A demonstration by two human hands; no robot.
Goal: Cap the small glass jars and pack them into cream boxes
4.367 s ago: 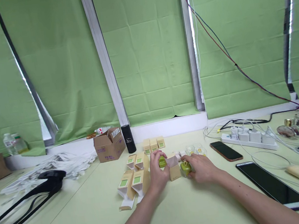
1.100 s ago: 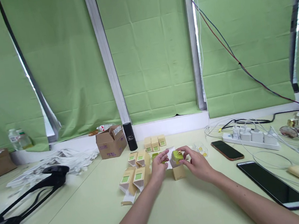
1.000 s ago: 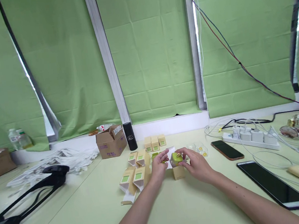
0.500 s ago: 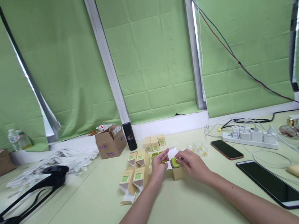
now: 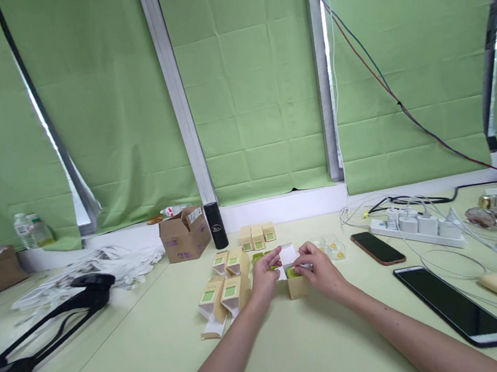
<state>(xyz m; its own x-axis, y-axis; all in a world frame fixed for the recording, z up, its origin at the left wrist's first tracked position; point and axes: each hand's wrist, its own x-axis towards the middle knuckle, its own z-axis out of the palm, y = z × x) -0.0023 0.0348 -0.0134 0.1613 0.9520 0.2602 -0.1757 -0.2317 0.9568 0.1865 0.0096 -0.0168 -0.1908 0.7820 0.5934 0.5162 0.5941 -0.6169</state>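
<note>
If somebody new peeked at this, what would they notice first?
Probably the big green blinds, filling most of the upper half. Next, in the middle of the table, the right hand is at a small green thing in a little open box, with the left hand on the box's left. Then maybe the large phone at lower right.

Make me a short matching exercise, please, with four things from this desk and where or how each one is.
Things:
1. Right hand
2. Black cylinder
3. Power strip
4. Larger phone

Places and states:
A. White, with several white plugs in it
B. Lying flat, its screen dark
C. Fingers at the green item in a small open box
D. Upright beside a brown carton

Pairs: 1-C; 2-D; 3-A; 4-B
</note>
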